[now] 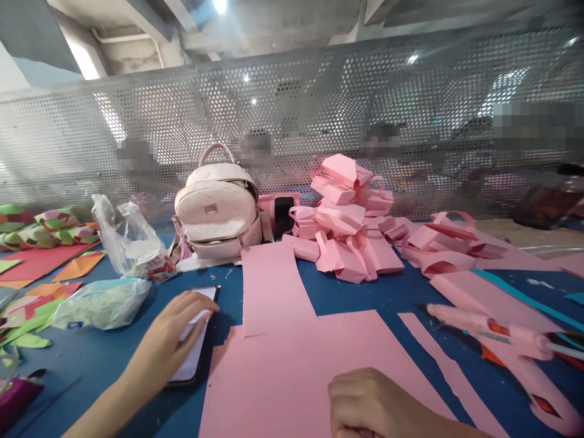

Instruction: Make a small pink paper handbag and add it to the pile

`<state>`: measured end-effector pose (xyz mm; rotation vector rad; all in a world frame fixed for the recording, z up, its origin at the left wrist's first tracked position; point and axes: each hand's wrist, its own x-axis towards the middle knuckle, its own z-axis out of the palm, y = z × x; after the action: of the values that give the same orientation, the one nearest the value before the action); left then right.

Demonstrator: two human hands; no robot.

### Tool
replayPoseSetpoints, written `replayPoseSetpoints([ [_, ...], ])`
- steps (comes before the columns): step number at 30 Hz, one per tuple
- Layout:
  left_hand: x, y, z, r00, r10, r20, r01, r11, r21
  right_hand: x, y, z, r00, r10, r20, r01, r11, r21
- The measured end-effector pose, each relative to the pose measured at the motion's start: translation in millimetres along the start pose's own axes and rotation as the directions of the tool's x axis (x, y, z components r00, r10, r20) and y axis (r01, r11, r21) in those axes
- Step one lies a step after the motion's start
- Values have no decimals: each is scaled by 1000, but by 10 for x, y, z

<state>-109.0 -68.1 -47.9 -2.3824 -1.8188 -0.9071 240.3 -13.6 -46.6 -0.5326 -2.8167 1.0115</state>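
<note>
A phone (pixel 194 350) with a lit screen lies on the blue table. Over its screen reaches my left hand (pixel 176 331), fingers stretched out and the tips near its right edge; it grips nothing. Large pink paper sheets (pixel 274 371) lie in front of me, one overlapping another. My right hand (pixel 369 398) rests on the nearer sheet with its fingers curled in; the palm is hidden, so I cannot see whether anything is inside. A pink hot glue gun (pixel 506 347) lies to the right, beside a narrow pink paper strip (pixel 449 368).
A pale backpack (pixel 216 210) stands at the back beside a heap of folded pink paper pieces (pixel 340 213). Plastic bags (pixel 103 304), colored paper scraps (pixel 36 310) and a purple glue gun-like tool (pixel 20 398) are at left. Perforated metal panel (pixel 292 115) rises behind.
</note>
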Motion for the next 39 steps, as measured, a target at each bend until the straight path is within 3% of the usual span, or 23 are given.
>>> replayPoseSetpoints([
  [4,7,477,188,963,-8,271,9,1000,-2,-12,59,57,994,-71,-82,74,997,38],
  [6,26,636,191,907,-114,406,85,993,88,-27,83,29,991,-60,-121,59,998,-16],
  [8,63,712,126,840,-232,490,148,968,204,-44,115,-53,986,22,-167,-41,993,-112],
  [10,107,720,37,801,-297,520,159,943,294,-62,164,-167,961,170,-216,-211,961,-180],
  [13,159,682,-36,793,-300,530,120,930,347,-85,252,-311,903,345,-257,-396,899,-186],
  [19,228,661,34,790,-273,549,91,938,334,-61,301,-365,891,367,-269,-415,897,-153],
  [24,244,722,-21,801,-251,544,120,957,265,-62,268,-361,903,322,-286,-373,916,-149],
  [26,211,799,-62,853,-187,488,118,979,169,-73,251,-364,910,280,-307,-337,930,-147],
  [29,137,948,-97,979,-17,202,44,991,-126,-80,209,-362,901,241,-361,-313,937,-156],
  [31,108,1021,-94,997,72,22,-63,961,-270,-76,176,-360,897,229,-377,-306,939,-157],
  [33,115,1034,-69,994,107,-19,-108,943,-316,-69,155,-371,899,225,-376,-299,943,-148],
  [36,194,919,2,1000,-12,-16,5,924,-382,-67,168,-430,883,251,-396,-311,946,-95],
  [39,300,715,69,987,-153,60,161,836,-525,-97,215,-526,845,291,-448,-328,945,-5],
])
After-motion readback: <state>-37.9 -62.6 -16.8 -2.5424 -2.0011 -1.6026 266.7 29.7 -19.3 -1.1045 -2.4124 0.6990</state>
